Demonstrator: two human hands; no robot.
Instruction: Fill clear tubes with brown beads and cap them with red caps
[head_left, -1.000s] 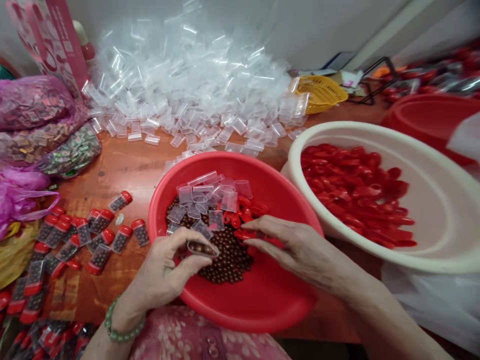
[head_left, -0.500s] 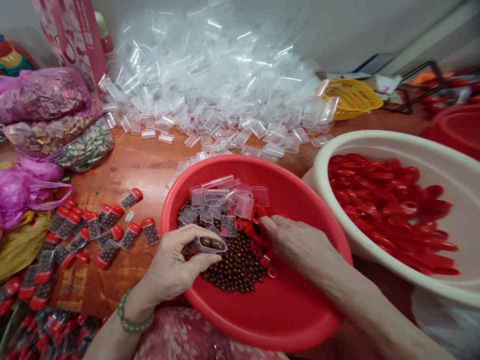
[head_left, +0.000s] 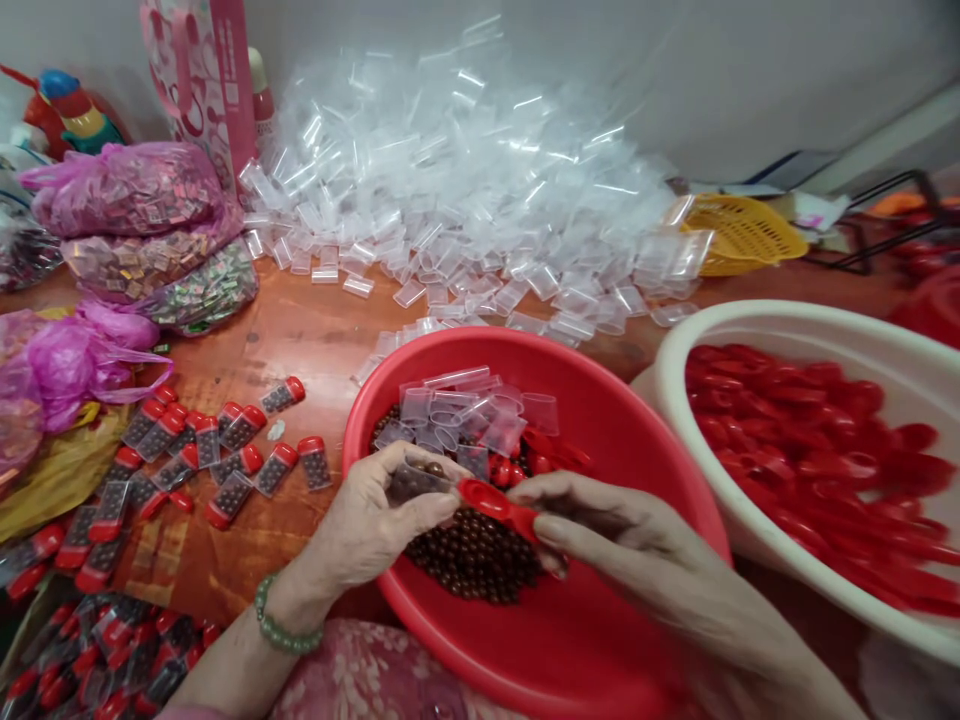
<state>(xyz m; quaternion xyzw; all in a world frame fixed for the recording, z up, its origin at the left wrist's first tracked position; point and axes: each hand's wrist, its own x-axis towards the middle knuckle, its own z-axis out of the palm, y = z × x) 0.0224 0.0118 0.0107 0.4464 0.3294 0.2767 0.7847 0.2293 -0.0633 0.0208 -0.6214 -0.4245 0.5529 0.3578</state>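
My left hand (head_left: 367, 525) grips a small clear plastic tube (head_left: 412, 482), tilted, with brown balls inside it. My right hand (head_left: 630, 530) pinches a red plastic cap (head_left: 487, 498) between thumb and fingers. One end of that cap is close to the tube's mouth; whether they touch I cannot tell. Both hands are over a red basin (head_left: 592, 630). Inside it lie many shiny brown balls (head_left: 472, 565), a heap of clear tubes (head_left: 457, 410) and some red caps (head_left: 559, 452), partly behind my right hand.
At right stands a white tub (head_left: 675, 370) full of red plastic parts (head_left: 810, 450). A large pile of clear tubes (head_left: 480, 200) backs the table, beside a yellow basket (head_left: 739, 230). Filled red-capped containers (head_left: 232, 495) lie at left, near stacked bags (head_left: 142, 220).
My right hand has come up out of the basin's heap and moved toward my left hand, now with a red cap in it. The view has shifted left.
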